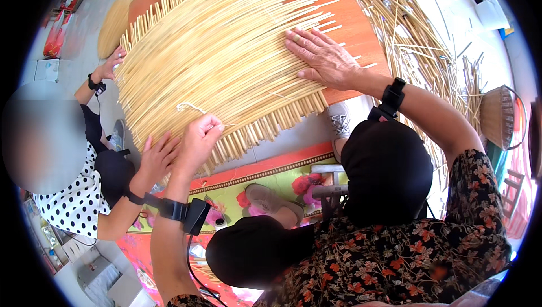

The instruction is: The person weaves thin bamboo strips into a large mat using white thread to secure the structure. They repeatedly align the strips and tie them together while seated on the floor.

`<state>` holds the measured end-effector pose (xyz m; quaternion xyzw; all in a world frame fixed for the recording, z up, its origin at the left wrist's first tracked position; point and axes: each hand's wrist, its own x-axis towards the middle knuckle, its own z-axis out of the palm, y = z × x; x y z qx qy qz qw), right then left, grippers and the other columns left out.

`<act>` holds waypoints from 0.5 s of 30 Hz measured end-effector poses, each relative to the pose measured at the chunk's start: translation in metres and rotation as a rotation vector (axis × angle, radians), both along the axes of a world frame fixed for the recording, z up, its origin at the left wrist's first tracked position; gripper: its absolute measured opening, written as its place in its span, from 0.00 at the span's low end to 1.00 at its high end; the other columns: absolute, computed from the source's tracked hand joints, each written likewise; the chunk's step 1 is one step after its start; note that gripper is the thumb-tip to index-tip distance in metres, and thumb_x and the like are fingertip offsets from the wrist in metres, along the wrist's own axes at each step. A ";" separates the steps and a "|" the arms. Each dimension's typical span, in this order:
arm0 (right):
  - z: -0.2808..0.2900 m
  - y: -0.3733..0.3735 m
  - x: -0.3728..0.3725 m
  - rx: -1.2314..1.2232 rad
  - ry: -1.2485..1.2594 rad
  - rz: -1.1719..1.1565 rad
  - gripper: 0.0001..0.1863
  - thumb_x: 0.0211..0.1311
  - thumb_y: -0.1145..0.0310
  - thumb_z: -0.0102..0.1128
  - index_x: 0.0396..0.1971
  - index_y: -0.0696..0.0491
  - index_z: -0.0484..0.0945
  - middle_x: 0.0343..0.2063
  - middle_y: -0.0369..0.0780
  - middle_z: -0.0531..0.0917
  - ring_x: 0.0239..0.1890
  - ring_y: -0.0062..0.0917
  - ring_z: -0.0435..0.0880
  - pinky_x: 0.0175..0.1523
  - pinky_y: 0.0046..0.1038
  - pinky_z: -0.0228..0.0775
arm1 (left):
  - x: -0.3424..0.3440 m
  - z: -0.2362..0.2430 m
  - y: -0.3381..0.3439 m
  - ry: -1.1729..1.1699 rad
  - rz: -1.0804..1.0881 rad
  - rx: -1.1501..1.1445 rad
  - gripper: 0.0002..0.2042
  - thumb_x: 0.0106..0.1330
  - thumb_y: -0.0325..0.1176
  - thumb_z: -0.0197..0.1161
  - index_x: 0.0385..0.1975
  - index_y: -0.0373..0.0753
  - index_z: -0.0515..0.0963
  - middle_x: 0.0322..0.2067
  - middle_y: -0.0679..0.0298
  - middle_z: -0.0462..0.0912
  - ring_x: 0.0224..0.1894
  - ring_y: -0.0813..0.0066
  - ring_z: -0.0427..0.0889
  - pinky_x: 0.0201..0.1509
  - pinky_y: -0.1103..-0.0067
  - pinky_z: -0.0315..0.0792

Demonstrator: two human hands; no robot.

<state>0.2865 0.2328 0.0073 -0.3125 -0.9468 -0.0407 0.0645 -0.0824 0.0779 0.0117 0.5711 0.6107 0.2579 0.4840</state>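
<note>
A wide mat of pale straw-coloured stalks (214, 47), laid side by side, covers most of an orange-brown tabletop (361, 30). Near the mat's front edge my left hand (197, 140) is closed, thumb against the fingers. A white string (191, 106) curls over the stalks and runs into that fist. My right hand (319, 56) lies flat with fingers spread, pressing on the stalks at the mat's right end. Close by my left hand, a co-worker's hand (159, 159) rests on the near left edge. The co-worker's other hand (111, 64) touches the left end.
Loose stalks (418, 47) lie heaped on the floor to the right of the table. A woven basket (498, 116) stands beyond them. The co-worker in a polka-dot top (68, 208) sits at the left. A flowered cloth (248, 185) is spread under my feet.
</note>
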 end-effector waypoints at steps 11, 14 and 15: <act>0.014 0.028 0.029 -0.321 0.190 0.327 0.44 0.68 0.48 0.58 0.78 0.51 0.53 0.79 0.42 0.52 0.81 0.38 0.47 0.83 0.44 0.38 | -0.006 -0.008 0.004 -0.028 0.028 -0.040 0.06 0.71 0.29 0.62 0.31 0.37 0.77 0.19 0.79 0.71 0.22 0.93 0.62 0.24 0.85 0.54; 0.011 0.030 0.031 -0.290 0.172 0.335 0.44 0.66 0.48 0.59 0.77 0.51 0.55 0.79 0.41 0.53 0.81 0.37 0.48 0.83 0.44 0.39 | -0.004 -0.007 0.006 -0.027 0.010 -0.059 0.05 0.71 0.29 0.62 0.31 0.37 0.77 0.20 0.79 0.71 0.22 0.94 0.62 0.24 0.86 0.54; 0.010 0.030 0.032 -0.277 0.160 0.335 0.44 0.66 0.49 0.59 0.77 0.51 0.55 0.79 0.41 0.53 0.81 0.37 0.48 0.83 0.45 0.39 | -0.004 -0.003 0.006 -0.021 0.003 -0.072 0.05 0.71 0.29 0.62 0.32 0.37 0.77 0.20 0.79 0.72 0.22 0.94 0.62 0.24 0.86 0.55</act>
